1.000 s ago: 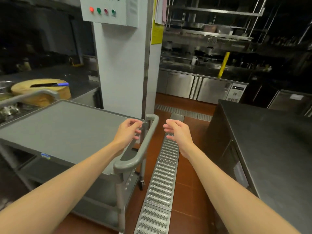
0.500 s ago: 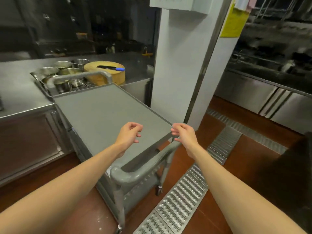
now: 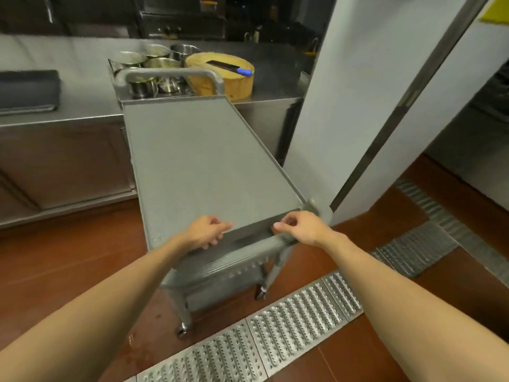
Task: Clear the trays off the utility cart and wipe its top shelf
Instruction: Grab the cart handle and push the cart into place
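The grey utility cart stands in front of me with its flat top shelf bare; no trays are on it. Its near handle is blurred, and its far handle butts against the steel counter. My left hand curls its fingers over the left part of the near handle. My right hand sits on the handle's right end, fingers bent around it. Neither hand holds a cloth.
A steel counter runs behind the cart, bearing metal bowls, a round wooden chopping block with a blue-handled cleaver, and a dark flat stack. A white column stands right. A floor drain grate crosses below.
My view has swung left and down onto the cart. Both hands have dropped from hovering above the near handle onto it, and the cart's near end now looks blurred.
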A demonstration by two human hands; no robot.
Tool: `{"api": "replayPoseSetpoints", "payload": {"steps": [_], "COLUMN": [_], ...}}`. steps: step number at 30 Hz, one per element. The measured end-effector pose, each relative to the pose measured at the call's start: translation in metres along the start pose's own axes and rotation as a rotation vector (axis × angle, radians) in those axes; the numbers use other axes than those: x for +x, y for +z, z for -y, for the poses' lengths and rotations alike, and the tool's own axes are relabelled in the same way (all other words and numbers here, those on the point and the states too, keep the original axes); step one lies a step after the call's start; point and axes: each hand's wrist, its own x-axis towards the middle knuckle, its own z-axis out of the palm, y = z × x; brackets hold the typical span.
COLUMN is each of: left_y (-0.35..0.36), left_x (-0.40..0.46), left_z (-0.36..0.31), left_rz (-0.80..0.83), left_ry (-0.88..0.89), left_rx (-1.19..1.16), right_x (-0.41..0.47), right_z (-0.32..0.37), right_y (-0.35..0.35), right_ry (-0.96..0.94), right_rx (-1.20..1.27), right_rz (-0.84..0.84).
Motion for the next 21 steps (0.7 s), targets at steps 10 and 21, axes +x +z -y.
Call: {"api": "replayPoseSetpoints", "payload": {"steps": [10,21], "left_y": [0.062,0.082], "left_x": [-0.049,-0.048], "left_z": [0.012,0.027], "left_rz": [-0.149,-0.432], "left_ry": [-0.046,-0.079], "left_rx": [0.924,0.962], "right_x": [0.030,0.031], "right_z": [-0.019,-0.027], "right_y": [0.012,0.027], "right_ry": [-0.454,-0.512], "right_rx": [-0.725,-0.717], "right_rz": [0.155,0.007]}}
